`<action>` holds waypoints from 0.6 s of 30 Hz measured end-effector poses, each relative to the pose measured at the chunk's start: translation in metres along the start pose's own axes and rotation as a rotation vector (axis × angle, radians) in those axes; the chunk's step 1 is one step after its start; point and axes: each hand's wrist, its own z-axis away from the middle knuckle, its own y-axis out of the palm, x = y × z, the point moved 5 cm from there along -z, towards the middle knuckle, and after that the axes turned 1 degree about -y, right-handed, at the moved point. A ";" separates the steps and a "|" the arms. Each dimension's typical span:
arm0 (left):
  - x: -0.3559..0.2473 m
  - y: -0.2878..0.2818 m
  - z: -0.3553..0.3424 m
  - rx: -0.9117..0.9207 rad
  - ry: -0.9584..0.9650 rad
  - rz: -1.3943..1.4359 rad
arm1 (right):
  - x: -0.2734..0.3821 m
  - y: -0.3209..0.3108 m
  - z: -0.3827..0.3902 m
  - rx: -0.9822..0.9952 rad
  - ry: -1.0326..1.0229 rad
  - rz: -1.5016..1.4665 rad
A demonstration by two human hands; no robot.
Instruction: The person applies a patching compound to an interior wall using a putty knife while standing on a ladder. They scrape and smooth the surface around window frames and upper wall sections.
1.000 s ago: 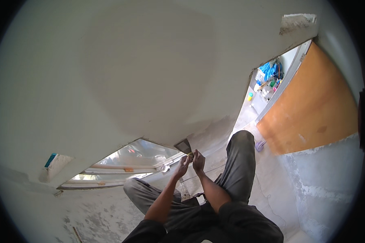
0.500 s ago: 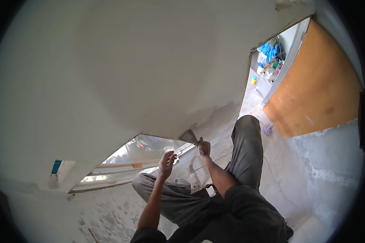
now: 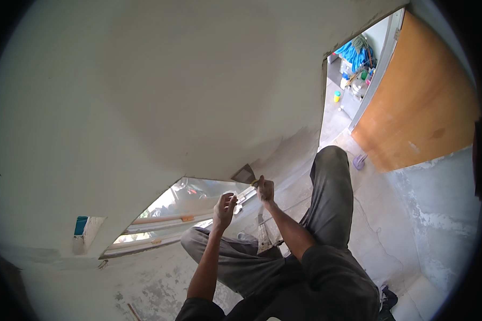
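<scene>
A large white wall (image 3: 160, 91) fills most of the view; its plaster looks smooth, with a darker grey patch near the lower edge. Below it a window (image 3: 171, 214) opens, covered with clear plastic sheet, and bright daylight comes through it. The floor (image 3: 380, 224) is bare grey concrete with pale stains. On the right stands an orange-brown door (image 3: 428, 101), open. Through the doorway (image 3: 348, 80) another room shows, with blue cloth and some small containers, perhaps on a shelf, but they are too small to tell. A small teal patch (image 3: 81, 224) sits on the wall at the left.
</scene>
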 end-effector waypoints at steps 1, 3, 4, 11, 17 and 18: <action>0.005 -0.001 0.004 0.003 -0.012 0.009 | -0.005 -0.002 0.001 0.003 0.011 -0.002; 0.012 -0.006 0.005 0.010 -0.018 0.029 | -0.015 -0.006 0.000 0.025 0.039 -0.011; 0.010 -0.006 0.007 0.006 -0.024 0.008 | -0.017 -0.008 -0.002 0.012 0.022 0.007; 0.019 0.006 0.008 0.028 0.023 0.090 | -0.002 -0.009 0.002 0.031 0.007 0.032; 0.023 0.016 0.004 0.036 0.050 0.113 | 0.012 -0.002 0.005 -0.025 -0.024 0.016; 0.024 0.018 0.004 0.039 0.048 0.112 | 0.007 -0.002 0.003 -0.018 -0.012 -0.003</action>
